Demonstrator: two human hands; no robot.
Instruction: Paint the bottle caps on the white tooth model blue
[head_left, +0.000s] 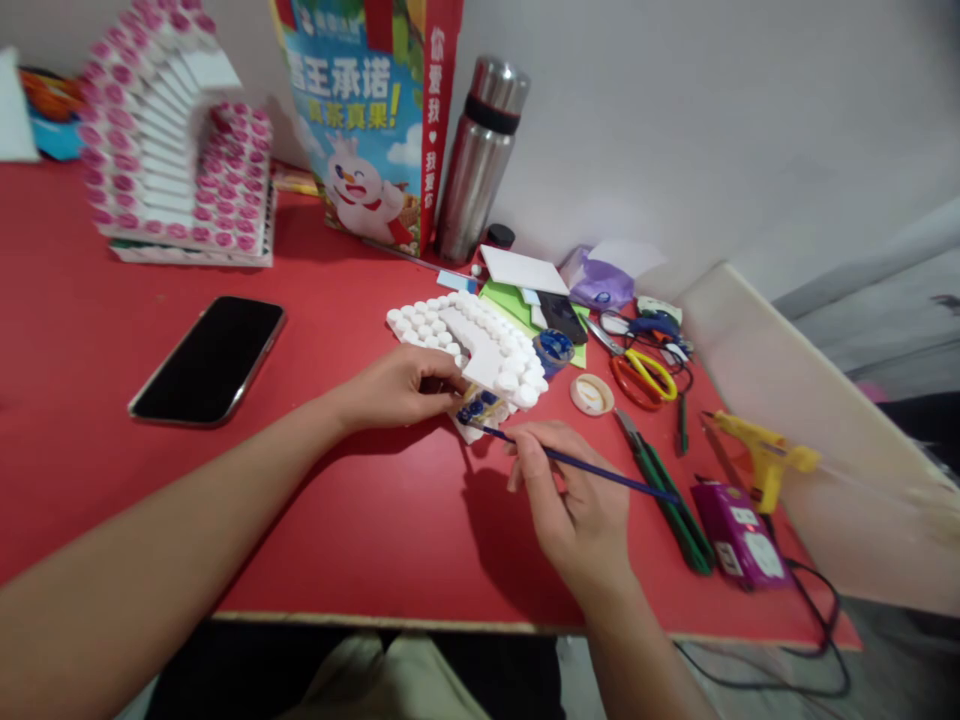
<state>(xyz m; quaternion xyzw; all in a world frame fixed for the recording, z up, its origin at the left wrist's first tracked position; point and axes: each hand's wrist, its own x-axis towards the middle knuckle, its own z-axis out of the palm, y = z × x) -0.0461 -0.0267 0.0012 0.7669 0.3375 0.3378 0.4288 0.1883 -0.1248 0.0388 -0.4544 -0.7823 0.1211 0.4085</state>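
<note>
My left hand is closed on the near edge of a white foam piece studded with round white bumps, holding it tilted on the red table. My right hand pinches a thin blue-handled paintbrush. The brush tip touches the lower end of the foam piece, where several bumps are painted dark blue. A small open pot of blue paint stands just right of the piece, with its lid lying nearby.
A black phone lies at left. A pink-and-white foam model stands at the back left, a printed paper bag and steel flask behind. Scissors, a yellow glue gun, a purple carton and green tools crowd the right.
</note>
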